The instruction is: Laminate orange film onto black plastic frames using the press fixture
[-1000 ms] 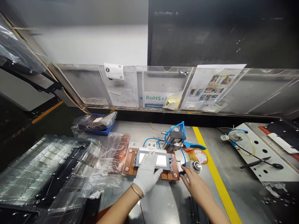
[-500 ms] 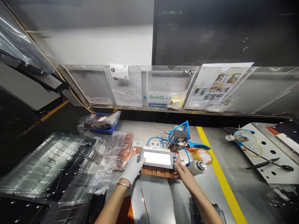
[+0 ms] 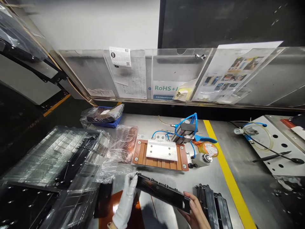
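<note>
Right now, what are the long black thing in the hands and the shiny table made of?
The long black thing looks like plastic, perhaps with glass: its smooth, glossy face shows faint reflections. The table is probably bare metal: silvery-grey, with a soft sheen.

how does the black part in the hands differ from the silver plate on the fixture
The black part is glossy and dark; the silver plate is pale. The black part is held by the left hand and right hand; the silver plate sits on the brown fixture. Both are oblong.
</note>
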`<action>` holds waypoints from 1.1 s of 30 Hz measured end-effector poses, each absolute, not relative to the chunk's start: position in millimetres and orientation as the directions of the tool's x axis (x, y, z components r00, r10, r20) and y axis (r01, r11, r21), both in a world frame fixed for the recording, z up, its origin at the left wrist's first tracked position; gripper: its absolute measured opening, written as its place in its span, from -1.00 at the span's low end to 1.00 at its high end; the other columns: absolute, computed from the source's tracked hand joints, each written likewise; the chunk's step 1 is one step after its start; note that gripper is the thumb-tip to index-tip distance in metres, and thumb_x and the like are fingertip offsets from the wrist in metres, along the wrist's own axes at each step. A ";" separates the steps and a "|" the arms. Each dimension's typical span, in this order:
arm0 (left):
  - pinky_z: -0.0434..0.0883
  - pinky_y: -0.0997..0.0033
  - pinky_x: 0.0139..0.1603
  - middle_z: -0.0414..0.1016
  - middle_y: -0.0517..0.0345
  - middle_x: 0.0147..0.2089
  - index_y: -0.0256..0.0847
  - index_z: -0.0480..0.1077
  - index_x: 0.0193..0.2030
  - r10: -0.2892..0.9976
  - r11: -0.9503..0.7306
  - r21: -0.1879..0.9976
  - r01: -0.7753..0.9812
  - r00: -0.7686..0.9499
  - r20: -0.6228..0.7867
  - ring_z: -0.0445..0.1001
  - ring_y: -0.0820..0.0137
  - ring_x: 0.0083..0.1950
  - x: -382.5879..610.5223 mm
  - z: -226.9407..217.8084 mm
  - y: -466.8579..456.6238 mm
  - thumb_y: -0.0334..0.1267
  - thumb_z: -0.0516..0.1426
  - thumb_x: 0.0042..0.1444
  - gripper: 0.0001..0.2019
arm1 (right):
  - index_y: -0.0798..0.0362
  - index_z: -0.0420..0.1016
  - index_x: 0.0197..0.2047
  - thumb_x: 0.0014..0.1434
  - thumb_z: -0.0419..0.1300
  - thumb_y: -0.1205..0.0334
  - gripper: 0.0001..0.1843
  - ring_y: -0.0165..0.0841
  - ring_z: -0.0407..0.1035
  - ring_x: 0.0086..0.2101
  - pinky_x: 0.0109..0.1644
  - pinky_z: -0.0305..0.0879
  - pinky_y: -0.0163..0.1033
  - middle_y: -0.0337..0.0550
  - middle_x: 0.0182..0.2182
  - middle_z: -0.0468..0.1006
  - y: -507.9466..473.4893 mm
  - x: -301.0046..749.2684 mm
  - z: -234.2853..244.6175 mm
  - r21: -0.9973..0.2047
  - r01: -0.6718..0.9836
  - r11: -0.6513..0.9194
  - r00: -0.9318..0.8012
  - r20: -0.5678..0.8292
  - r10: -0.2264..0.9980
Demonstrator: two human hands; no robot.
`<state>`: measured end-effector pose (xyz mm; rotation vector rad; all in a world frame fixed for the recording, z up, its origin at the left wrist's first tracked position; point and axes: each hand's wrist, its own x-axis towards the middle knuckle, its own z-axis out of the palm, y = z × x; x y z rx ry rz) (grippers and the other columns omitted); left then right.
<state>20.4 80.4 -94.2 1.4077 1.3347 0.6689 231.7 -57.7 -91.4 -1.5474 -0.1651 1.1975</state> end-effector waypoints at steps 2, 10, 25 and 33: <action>0.32 0.19 0.27 0.39 0.05 0.12 -0.06 0.22 0.04 0.949 0.111 0.920 0.377 0.233 -0.211 0.37 0.31 0.19 19.3 -88.2 81.2 -0.06 -0.13 0.26 -0.70 | -0.11 0.26 0.15 0.08 0.04 -0.38 -0.29 -0.10 0.16 0.23 0.30 0.06 0.12 0.00 0.19 0.37 -55.9 236.6 -77.6 -0.832 -0.293 -0.471 0.413 -0.554 0.723; 0.43 0.25 0.09 0.48 0.07 0.05 -0.08 0.28 0.09 0.895 -0.427 0.742 0.517 0.357 0.267 0.48 0.28 0.06 12.6 -42.7 99.5 -0.14 0.12 0.20 -0.67 | -0.12 0.42 0.10 0.17 0.02 -0.28 -0.42 -0.11 0.16 0.21 0.33 0.05 0.00 -0.10 0.15 0.40 -54.1 233.8 -56.1 -0.893 0.142 -0.427 0.414 -0.338 0.845; 0.45 0.33 -0.44 0.55 -0.04 -0.37 -0.23 0.44 -0.09 0.475 -0.796 0.334 0.506 0.863 -0.175 0.56 0.21 -0.42 74.7 -38.4 61.2 -0.45 0.08 0.13 -0.78 | -0.17 0.50 -0.02 0.12 0.04 -0.33 -0.45 0.03 0.17 0.17 0.30 -0.01 0.23 -0.07 0.09 0.33 -46.4 203.0 -53.2 -0.851 0.283 -0.442 0.601 -0.202 0.773; 0.38 0.30 -0.47 0.49 0.02 -0.47 -0.27 0.43 -0.24 0.533 -0.822 0.011 0.570 0.775 -0.340 0.54 0.14 -0.45 30.0 -25.2 109.9 -0.67 0.02 0.02 -0.70 | -0.22 0.45 0.08 0.13 0.07 -0.26 -0.47 0.01 0.14 0.22 0.27 0.14 0.19 -0.09 0.16 0.34 -70.1 234.0 -73.8 -0.809 0.292 -0.510 0.467 -0.345 0.814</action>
